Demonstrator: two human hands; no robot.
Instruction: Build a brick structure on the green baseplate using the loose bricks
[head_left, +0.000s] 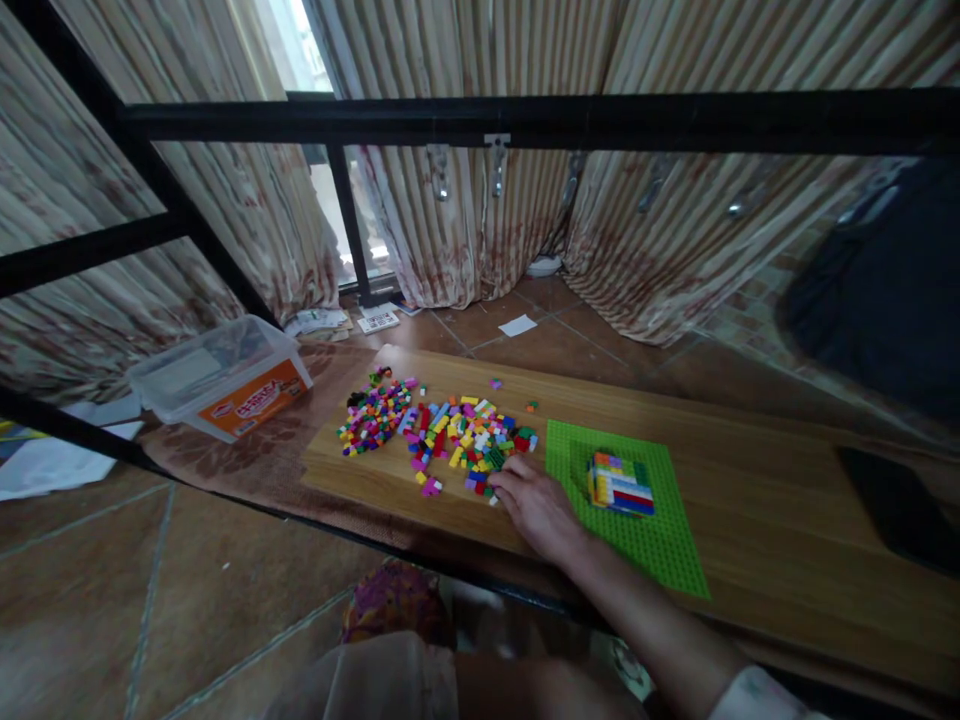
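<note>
My right hand (pixel 536 505) reaches in from the lower right over the near right edge of a loose pile of toy building bricks (pixel 442 430). Its fingers are bent and drawn together among the bricks, beside a dark green brick (pixel 495 458). What lies between the fingertips is too small to make out. Just right of the hand lies a green studded baseplate (pixel 667 540). On it stands a low block of stacked bricks (pixel 621 485) in white, blue, red, yellow, orange and green. My left hand is out of view.
The bricks lie on a wooden board (pixel 757 490). A clear plastic tub (pixel 225 375) with an orange label stands at the left. A dark flat object (pixel 900 510) rests at the board's right. A black metal rail (pixel 480 120) crosses in front of striped curtains (pixel 540 60).
</note>
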